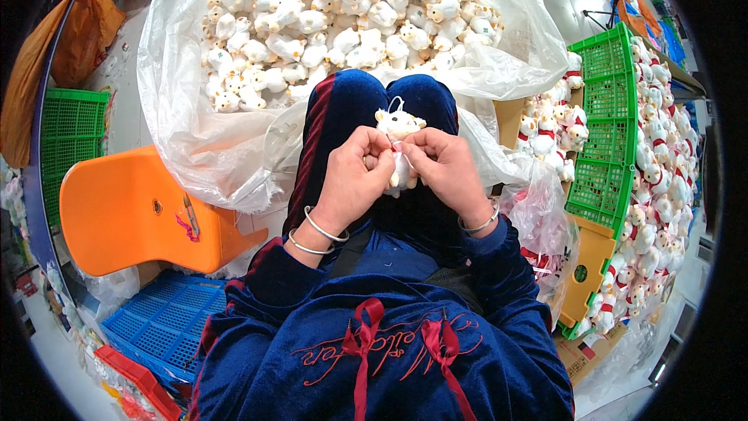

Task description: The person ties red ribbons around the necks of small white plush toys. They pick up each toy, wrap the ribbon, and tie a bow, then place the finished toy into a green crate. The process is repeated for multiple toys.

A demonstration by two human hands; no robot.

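A small white plush animal (400,122) with tan ears and a white hanging loop on its head is upright between my thighs, facing up toward me. My left hand (357,171) is closed, thumb and fingers pinching at the toy's neck. From the other side my right hand (448,170) pinches at the same spot. A thin pink ribbon (397,146) shows between the fingertips, against the toy's chest. The fingers cover most of the ribbon and part of the body.
Beyond my knees a big clear plastic bag (175,101) holds a heap of white plush toys (343,15). Scissors (192,217) and pink ribbon scraps lie on an orange chair (117,210) at left. At right, a green crate (608,132) stands beside plush toys with red neckbands (650,179).
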